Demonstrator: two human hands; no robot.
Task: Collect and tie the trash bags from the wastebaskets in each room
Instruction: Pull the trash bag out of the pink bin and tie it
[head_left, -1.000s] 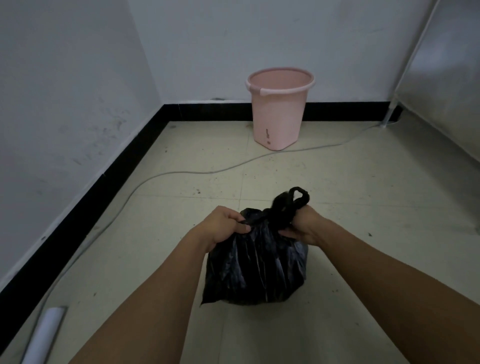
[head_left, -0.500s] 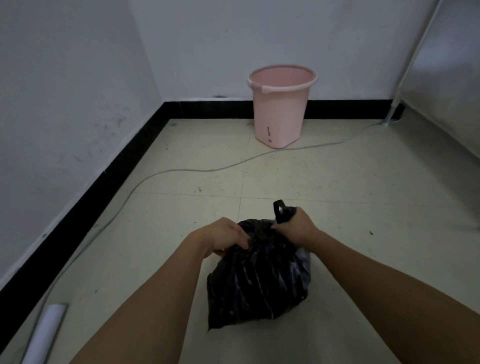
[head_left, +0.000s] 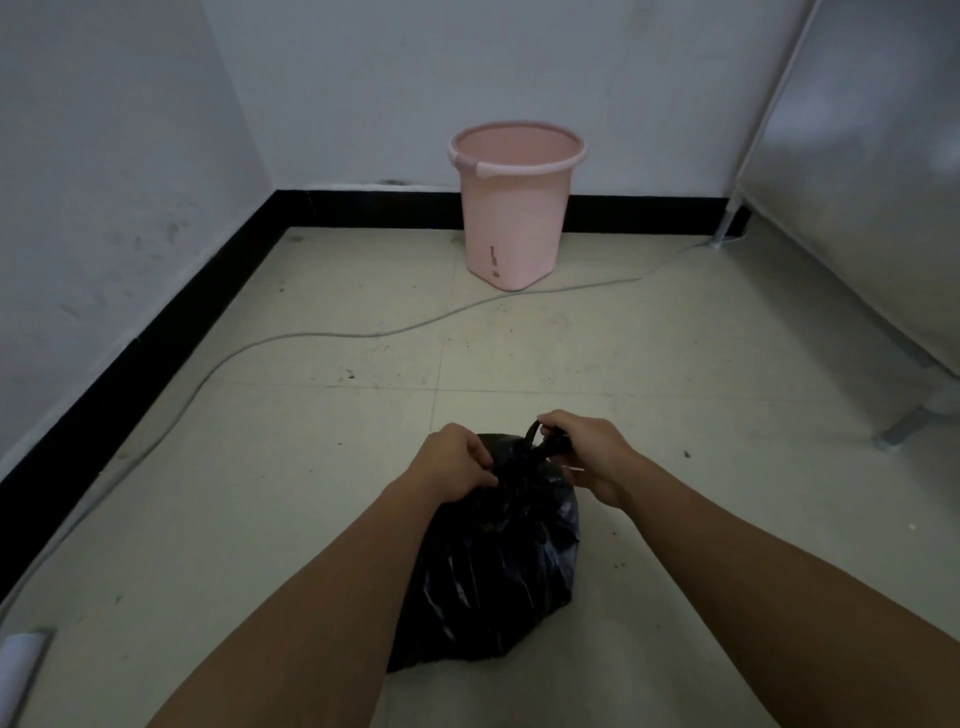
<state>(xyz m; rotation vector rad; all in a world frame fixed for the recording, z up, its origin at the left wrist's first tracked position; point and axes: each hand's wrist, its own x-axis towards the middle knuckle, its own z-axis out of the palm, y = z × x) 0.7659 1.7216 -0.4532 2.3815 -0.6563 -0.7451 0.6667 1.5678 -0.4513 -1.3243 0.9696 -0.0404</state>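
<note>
A full black trash bag sits on the tiled floor right in front of me. My left hand grips the gathered plastic at the bag's top left. My right hand is closed on the twisted neck, and a small black loop sticks out between its fingers. The two hands are close together over the bag's mouth. A pink wastebasket stands upright by the far wall with no liner visible inside.
A grey cable snakes across the floor from the left wall past the wastebasket. A grey fabric cabinet on metal legs fills the right side. A white roll lies at the lower left by the black baseboard.
Both hands have dropped lower with the bag and drawn closer together. The long loop that stood above my right hand is now a short one, pulled down tight.
</note>
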